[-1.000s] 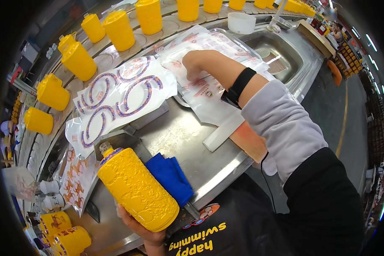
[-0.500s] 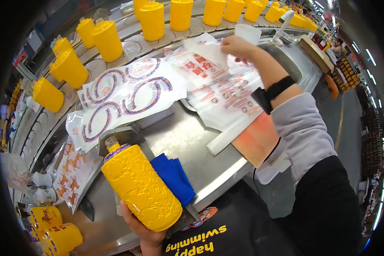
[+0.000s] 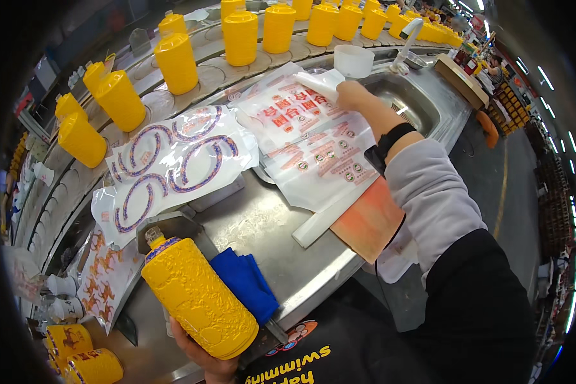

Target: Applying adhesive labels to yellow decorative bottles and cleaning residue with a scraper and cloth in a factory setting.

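Over a shiny steel counter [image 3: 256, 221] beside a curving conveyor [image 3: 212, 75], the left hand [image 3: 201, 354] curls around an embossed yellow bottle [image 3: 200, 297] (glass-necked, tilted); the right hand [image 3: 357, 98] is closed on a thin, curling sheet [image 3: 318, 83].

Desk [image 3: 256, 221]: topped in shiny steel, glare being thrown back.
Sink [image 3: 424, 115]: set into the desk, overhung by an arched faucet [image 3: 408, 46].
Conveyor [image 3: 210, 75]: curved along the desk's far side, paved with round plates.
Floor [image 3: 483, 182]: grey, marked by a yellow line [image 3: 504, 185].
Tube lamps [image 3: 572, 308]: hung in rows, white, seen at the right.
Far right: dark stacks [image 3: 560, 221], too blurred to be identified.
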